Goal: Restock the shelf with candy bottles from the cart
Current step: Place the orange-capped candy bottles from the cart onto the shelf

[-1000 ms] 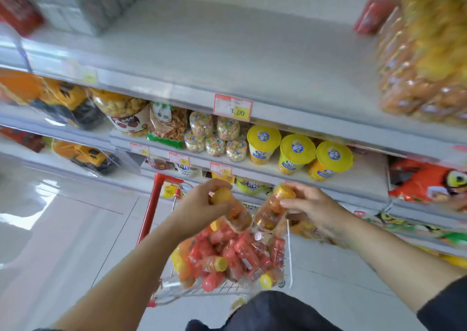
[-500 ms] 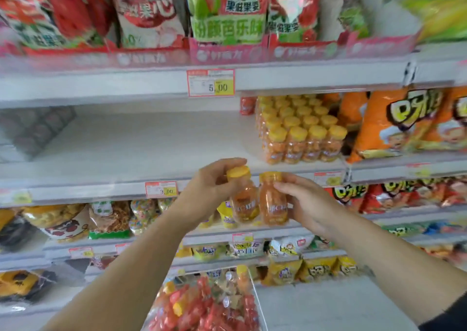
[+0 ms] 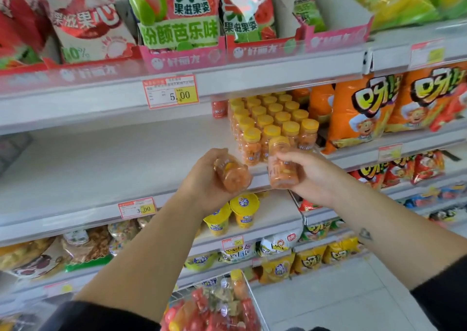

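Head view: left hand [image 3: 202, 179] curls round a candy bottle [image 3: 232, 175], tipped so its base faces us and the cap is hidden. Right hand [image 3: 313, 176] grips a second bottle [image 3: 279, 169], nearly upright, its label blurred. Both sit at the shelf [image 3: 101, 159] front lip. At one o'clock from the hands, rows of yellow-capped bottles [image 3: 275, 123] stand on the shelf. At six o'clock, the cart [image 3: 214, 308] is cut off by the frame edge, its contents a red jumble.
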The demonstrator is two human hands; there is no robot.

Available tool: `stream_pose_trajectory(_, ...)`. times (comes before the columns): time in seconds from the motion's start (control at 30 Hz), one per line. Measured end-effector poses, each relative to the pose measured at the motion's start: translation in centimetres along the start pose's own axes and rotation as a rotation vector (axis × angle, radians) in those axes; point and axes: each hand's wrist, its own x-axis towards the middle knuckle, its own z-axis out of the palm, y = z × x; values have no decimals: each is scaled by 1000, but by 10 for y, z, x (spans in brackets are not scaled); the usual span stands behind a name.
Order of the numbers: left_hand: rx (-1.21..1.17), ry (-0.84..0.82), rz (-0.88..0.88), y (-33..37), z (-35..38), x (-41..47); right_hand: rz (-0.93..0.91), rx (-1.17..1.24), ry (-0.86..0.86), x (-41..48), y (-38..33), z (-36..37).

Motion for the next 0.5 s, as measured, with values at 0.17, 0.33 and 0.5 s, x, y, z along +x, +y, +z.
stream_pose_trajectory(0.17, 148, 44, 144, 4, -11, 6, -283, -227, 58, 14, -9, 4)
stream_pose_trajectory(0.33, 193, -7, 257, 12, -12, 19, -475, -563, 186, 27, -32, 3)
stream_pose_trajectory(0.5, 321, -5, 367, 11, 0, 23, -563, -653, 235, 43, -45, -2)
